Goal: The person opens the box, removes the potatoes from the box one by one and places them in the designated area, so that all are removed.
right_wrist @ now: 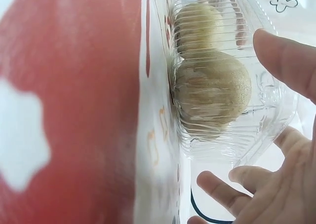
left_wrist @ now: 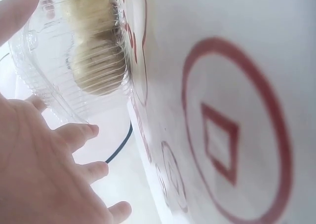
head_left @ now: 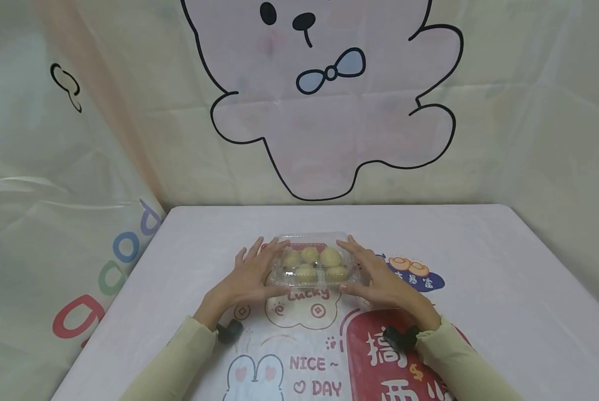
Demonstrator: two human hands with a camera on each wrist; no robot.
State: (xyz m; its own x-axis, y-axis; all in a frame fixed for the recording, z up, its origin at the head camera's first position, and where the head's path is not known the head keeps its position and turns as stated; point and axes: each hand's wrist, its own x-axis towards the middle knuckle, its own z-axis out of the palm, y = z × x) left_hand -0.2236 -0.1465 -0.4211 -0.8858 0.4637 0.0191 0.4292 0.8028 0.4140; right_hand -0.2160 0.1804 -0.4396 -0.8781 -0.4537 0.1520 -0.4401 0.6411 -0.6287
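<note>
A clear ribbed plastic box (head_left: 324,283) sits on the table in front of me, its lid over several round, pale yellow-brown items (head_left: 331,257) that look like fruit or small potatoes. My left hand (head_left: 246,281) is at the box's left end, fingers spread along the side and thumb at the front corner. At the right end, my right hand (head_left: 379,281) mirrors it, thumb toward the near edge. Both wrist views show fairly straight fingers right at the box's edge: the left fingers (left_wrist: 81,135) and the right fingers (right_wrist: 252,179) lie by its end walls.
A white table mat (head_left: 480,262) printed with cartoons, lettering and a red panel (head_left: 379,334) lies under the box. Behind the table hangs a curtain (head_left: 505,139) with a large bear drawing. Small black devices (head_left: 229,331) are on both wrists. A dark cable (left_wrist: 121,145) shows beyond the box.
</note>
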